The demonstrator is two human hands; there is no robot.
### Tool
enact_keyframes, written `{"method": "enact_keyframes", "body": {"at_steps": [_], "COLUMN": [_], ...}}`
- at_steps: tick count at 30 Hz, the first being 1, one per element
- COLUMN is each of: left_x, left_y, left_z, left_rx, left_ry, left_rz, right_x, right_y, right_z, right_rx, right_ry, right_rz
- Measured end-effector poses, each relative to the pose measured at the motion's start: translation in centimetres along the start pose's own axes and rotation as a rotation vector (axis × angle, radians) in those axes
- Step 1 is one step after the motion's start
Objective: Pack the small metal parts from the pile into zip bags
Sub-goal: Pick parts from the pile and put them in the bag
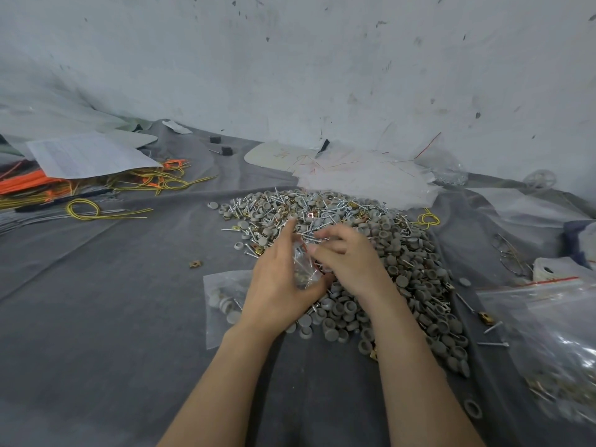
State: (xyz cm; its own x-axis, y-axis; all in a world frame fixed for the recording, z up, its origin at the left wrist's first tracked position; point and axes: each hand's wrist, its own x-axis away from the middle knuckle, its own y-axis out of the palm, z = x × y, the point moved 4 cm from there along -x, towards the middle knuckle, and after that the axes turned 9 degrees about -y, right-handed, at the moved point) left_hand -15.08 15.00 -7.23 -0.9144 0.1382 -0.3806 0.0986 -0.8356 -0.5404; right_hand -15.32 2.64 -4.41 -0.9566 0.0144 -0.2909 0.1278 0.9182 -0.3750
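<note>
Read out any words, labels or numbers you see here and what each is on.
White paper sheet over the orange cords: printed lines, too blurred to read.
Pale rounded card at the back: faint orange scribble, illegible.
Small clear zip bag in the left hand: no print visible.

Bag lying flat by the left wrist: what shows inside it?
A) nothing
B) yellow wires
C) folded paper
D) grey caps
D: grey caps show through the clear bag, which lies on the cloth beside the left hand.
</note>
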Motion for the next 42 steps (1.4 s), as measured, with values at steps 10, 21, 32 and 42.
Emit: {"method": "enact_keyframes", "body": {"at_steps": [10, 21, 32, 42], "left_x": [0.0, 0.0, 0.0, -0.1], "left_y": [0.1, 0.1, 0.1, 0.1], "left_z": [-0.1, -0.2, -0.2, -0.3], "left_rx": [-0.023, -0.016, -0.013, -0.008], "left_ry": [0.014, 0.02, 0.016, 0.019], "left_rz": [0.021, 0.021, 0.013, 0.015], "right_x": [0.3, 0.1, -0.1, 0.0], "right_y": [-2.8, -1.9, -1.8, -0.4], "right_z": [2.9, 3.3, 1.2, 0.1], "right_rx": [0.792, 0.823, 0.016, 0.121], "right_ry": [0.269, 0.364, 0.055, -0.031], "right_rz": [0.16, 0.129, 0.345, 0.085]}}
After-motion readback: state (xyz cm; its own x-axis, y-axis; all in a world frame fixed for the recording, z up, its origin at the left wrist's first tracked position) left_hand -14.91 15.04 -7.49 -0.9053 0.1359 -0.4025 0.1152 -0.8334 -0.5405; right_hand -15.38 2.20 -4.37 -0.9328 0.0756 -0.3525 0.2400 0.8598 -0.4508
